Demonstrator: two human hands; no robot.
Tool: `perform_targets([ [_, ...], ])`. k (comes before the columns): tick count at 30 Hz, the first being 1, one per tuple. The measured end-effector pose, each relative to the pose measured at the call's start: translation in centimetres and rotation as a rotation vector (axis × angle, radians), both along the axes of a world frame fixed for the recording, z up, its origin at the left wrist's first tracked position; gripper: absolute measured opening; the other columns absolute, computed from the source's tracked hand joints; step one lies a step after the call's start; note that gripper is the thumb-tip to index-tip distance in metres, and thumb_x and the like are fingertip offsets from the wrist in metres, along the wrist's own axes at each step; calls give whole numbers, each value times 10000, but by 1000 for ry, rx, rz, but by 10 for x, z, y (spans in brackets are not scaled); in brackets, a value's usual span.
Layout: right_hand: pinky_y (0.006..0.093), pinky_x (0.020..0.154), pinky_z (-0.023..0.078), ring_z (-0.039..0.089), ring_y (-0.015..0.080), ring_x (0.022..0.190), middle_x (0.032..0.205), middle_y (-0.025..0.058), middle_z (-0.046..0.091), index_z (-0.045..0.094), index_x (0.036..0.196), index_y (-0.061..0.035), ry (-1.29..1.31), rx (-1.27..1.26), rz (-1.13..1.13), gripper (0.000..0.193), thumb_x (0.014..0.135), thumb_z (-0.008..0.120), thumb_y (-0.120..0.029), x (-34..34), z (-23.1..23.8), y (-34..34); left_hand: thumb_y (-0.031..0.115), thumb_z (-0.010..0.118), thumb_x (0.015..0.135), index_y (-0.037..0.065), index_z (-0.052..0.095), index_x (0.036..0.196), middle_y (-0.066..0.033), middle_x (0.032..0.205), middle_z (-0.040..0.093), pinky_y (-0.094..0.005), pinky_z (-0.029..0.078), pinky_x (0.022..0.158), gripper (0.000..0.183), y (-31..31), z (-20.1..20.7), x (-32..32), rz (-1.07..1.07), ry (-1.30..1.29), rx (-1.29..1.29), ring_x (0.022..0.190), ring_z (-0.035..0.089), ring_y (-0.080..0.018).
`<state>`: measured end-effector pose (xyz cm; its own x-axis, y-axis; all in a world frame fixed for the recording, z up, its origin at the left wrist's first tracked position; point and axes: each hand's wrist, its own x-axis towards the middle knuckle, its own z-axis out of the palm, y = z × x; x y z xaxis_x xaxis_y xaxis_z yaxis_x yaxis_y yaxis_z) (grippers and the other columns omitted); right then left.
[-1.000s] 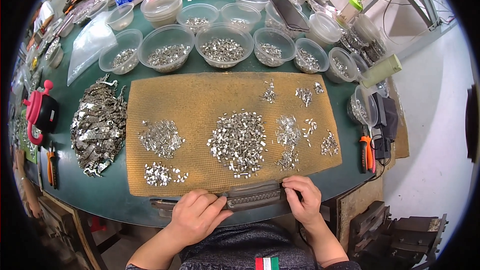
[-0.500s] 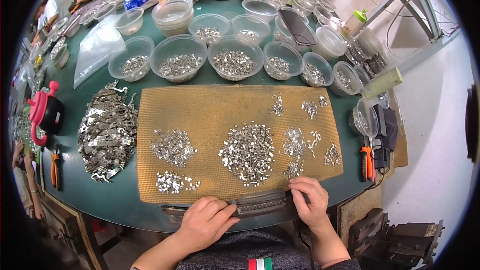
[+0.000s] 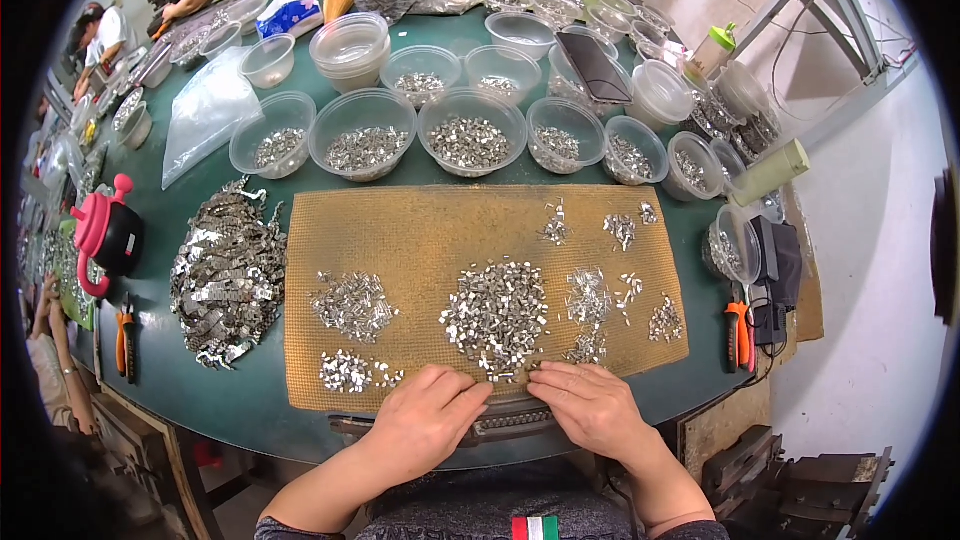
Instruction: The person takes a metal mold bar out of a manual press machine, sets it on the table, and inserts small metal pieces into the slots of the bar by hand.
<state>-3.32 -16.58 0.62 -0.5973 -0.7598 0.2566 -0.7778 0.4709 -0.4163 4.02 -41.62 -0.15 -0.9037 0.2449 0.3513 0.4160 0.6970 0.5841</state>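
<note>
Your right hand [image 3: 594, 406] has just come inward toward your left hand [image 3: 422, 422], so both are now together at the dark bar [image 3: 512, 422], lower middle of the frame below the metal pieces [image 3: 495, 312], bunched, though whether pinching anything I cannot tell.

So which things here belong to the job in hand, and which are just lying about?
Likely in use:
dark ridged bar, at the left hand and right hand
small metal pieces
tan mat
plastic bowls

Likely just lying about:
phone
pink-and-black pot
orange-handled pliers
</note>
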Motion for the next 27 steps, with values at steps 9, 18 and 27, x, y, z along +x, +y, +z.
perform_targets([
  [9, 352, 721, 589, 731, 245, 862, 965, 64, 757, 766, 1045, -77, -97, -98, -146, 168, 878, 759, -77, -13, -4, 17, 111, 801, 835, 58, 746, 1099, -46, 962, 678, -362, 566, 765, 275, 6, 0, -21, -78, -27, -134, 904, 643, -248],
  [18, 374, 670, 564, 683, 254, 802, 897, 36, 678, 728, 980, -82, -21, 39, -139, 122, 869, 773, -107, -16, -6, 5, 144, 760, 860, 62, 715, 1027, -54, 899, 593, -372, 544, 757, 191, 30, -4, -36, -136, 3, -245, 896, 608, -250],
  [27, 371, 659, 553, 677, 256, 812, 901, 48, 660, 676, 969, -74, -18, -18, -104, 135, 865, 760, -86, -18, -8, 14, 106, 658, 774, 52, 682, 994, -68, 876, 550, -361, 529, 779, 227, 40, -7, -43, -134, 49, -246, 893, 580, -266],
])
